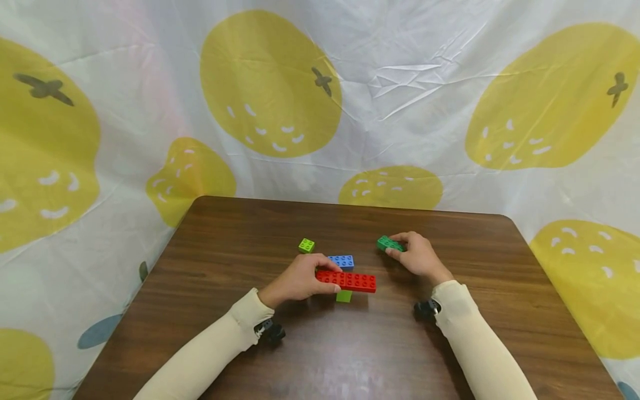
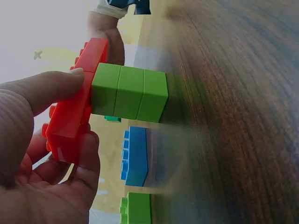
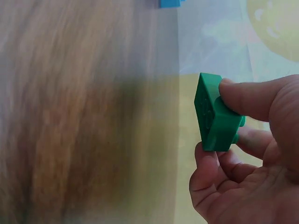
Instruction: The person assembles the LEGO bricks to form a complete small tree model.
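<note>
Two red bricks (image 1: pixel 350 281) lie end to end on top of a stack of light green bricks (image 2: pixel 130 92), three high in the left wrist view. My left hand (image 1: pixel 306 276) grips the left part of the red row between thumb and fingers. The stack's foot stands close over the table. To the right, my right hand (image 1: pixel 419 254) pinches a dark green brick (image 3: pixel 216 114) by its sides, thumb against fingers. It is tilted and held above the tabletop, its hollow underside showing in the right wrist view.
Just behind the red row sits a blue brick (image 1: pixel 344 262), studs up. A small light green brick (image 1: pixel 306 245) rests farther back and left. The brown wooden table (image 1: pixel 240 233) ends at a curtain (image 1: pixel 380 133) with yellow fruit prints.
</note>
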### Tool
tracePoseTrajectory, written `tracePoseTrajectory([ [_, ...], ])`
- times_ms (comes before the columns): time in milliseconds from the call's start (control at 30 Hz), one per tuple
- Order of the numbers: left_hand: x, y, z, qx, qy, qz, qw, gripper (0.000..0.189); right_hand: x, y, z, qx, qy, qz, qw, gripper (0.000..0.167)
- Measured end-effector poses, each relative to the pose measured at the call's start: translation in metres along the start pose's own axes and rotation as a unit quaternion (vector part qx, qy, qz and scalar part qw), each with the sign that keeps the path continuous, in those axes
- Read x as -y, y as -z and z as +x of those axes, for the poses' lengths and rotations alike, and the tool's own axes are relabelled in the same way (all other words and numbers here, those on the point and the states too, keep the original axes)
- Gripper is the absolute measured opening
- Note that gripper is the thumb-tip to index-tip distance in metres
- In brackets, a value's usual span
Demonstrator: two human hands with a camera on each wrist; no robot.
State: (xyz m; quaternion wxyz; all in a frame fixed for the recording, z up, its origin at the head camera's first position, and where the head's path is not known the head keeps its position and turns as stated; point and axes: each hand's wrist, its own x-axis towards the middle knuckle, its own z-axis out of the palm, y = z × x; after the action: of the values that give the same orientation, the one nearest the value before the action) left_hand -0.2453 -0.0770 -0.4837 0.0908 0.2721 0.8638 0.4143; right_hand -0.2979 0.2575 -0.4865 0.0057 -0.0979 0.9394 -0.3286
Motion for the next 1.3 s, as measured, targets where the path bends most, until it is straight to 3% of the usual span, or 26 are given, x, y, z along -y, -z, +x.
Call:
tracePoseTrajectory([
  [233,0.0,0.0,0.001,0.004,-0.001,-0.002,1.0,0.037,0.013,-0.003,-0.01,-0.011,0.036,0.003,0.9993,0.038],
  [500,0.0,0.0,0.0,-0.001,-0.009,-0.003,1.0,0.036,0.036,0.001,-0.022,-0.003,0.035,0.048,0.9982,0.036],
  [733,0.002,0.001,-0.002,0.003,-0.009,-0.014,0.9999,0.039,0.055,0.0,-0.032,-0.001,0.061,0.062,0.9963,0.033],
  [1300,0.008,0.005,-0.007,-0.011,-0.023,-0.028,0.9993,0.04,0.089,-0.01,-0.056,0.007,0.138,0.043,0.9895,0.034],
])
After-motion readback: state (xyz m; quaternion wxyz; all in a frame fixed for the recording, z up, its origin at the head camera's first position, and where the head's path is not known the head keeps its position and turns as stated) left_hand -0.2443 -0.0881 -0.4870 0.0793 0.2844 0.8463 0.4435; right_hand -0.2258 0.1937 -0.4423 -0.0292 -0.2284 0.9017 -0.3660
